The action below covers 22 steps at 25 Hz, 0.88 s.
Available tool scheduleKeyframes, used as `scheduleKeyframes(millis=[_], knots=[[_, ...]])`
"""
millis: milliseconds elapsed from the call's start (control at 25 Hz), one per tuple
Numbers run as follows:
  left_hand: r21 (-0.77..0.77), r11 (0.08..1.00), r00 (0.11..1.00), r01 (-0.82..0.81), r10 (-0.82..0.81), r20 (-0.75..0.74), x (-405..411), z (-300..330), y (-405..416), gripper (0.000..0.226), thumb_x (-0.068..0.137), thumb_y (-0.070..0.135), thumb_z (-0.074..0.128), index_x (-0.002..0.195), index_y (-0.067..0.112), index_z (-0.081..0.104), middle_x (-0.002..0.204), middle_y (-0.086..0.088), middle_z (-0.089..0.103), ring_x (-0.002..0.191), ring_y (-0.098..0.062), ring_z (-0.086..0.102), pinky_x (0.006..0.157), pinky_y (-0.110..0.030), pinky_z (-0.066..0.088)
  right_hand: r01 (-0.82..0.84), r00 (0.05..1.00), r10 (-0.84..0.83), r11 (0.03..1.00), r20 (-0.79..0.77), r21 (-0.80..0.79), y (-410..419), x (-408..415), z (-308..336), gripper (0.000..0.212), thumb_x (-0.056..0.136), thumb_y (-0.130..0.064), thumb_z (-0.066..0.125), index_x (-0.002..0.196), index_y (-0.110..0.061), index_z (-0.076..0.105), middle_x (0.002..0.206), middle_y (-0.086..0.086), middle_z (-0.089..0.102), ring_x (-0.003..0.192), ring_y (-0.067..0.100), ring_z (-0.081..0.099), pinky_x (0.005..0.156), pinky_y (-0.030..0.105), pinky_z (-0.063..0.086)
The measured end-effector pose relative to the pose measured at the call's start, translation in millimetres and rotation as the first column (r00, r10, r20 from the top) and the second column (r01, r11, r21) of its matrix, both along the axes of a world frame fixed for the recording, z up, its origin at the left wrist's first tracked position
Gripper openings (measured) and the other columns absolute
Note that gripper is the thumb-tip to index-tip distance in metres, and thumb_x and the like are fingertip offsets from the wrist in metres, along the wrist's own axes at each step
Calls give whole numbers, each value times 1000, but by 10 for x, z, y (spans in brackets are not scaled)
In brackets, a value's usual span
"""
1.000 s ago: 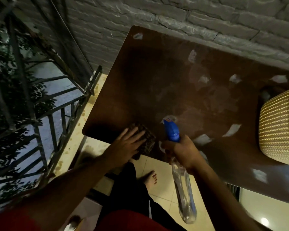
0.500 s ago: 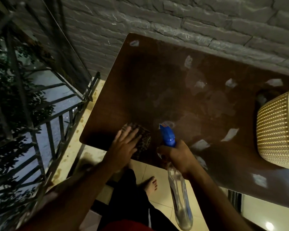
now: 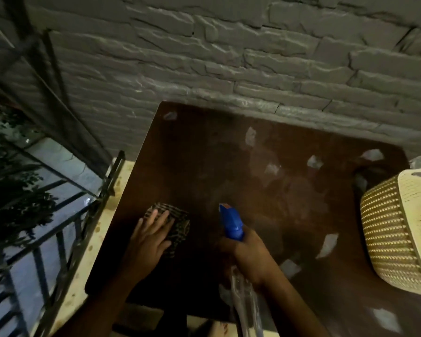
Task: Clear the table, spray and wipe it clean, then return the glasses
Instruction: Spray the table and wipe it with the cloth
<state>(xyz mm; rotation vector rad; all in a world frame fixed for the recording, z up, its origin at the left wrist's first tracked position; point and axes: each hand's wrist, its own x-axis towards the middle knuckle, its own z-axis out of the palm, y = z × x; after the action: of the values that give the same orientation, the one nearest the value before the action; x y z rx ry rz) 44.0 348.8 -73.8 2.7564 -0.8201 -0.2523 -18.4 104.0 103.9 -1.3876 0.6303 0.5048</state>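
- Left hand (image 3: 149, 235) lies flat, fingers straight and spread, pressing a dark patterned cloth (image 3: 174, 223) onto the near-left part of the brown worktop (image 3: 204, 166).
- Right hand (image 3: 247, 252) is wrapped round the neck of the spray bottle (image 3: 231, 222), just beside the cloth; its blue head points up the worktop toward the wall, and the clear body trails back under my wrist, off the near edge.
- I read this as the spray-and-wipe step: no glasses show on the worktop, so clearing looks done, and pale wet-looking patches shine across the middle and right of the surface.
- Whether my finger is on the trigger I cannot tell; the grip hides it.
- Next move, as I judge it: either another squirt aimed at the dull far-left corner, or sliding the cloth forward and right through the wet patches. That calls for steady downward pressure from the flat palm and long overlapping passes.
- Both forearms reach in from the near edge, roughly parallel, the left one angled slightly inward.
- A cream woven basket (image 3: 399, 232) sits at the right edge of the worktop; I would keep spray and cloth off it.
- Returning the glasses is not yet begun.
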Motion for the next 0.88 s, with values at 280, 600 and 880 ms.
scheduleKeyframes(millis=[280,600,880], knots=[[111,979,985,-170,171,-2,2216,-17,-898,53,101,42,33,150,24,28,162,4,6,149,-20,-2,118,-45,5,118,992,-116,992,39,-46,-20,913,-134,20,75,1,65,94,-3,61,65,10,56,53,19,50,48,29,43],[49,981,982,-186,187,-9,3247,-77,-1085,54,102,43,31,151,20,27,162,2,8,149,-21,-2,119,-45,5,233,967,-206,952,149,-198,-243,1819,-91,14,73,-4,63,66,-4,51,46,10,47,38,20,42,41,27,37],[7,956,956,-292,292,21,3552,-151,-1355,55,101,42,30,151,19,26,162,-4,11,149,-25,1,118,-46,2,246,962,-218,953,164,-178,-417,2286,-106,12,77,-1,62,74,0,51,49,13,47,38,21,45,38,23,40]])
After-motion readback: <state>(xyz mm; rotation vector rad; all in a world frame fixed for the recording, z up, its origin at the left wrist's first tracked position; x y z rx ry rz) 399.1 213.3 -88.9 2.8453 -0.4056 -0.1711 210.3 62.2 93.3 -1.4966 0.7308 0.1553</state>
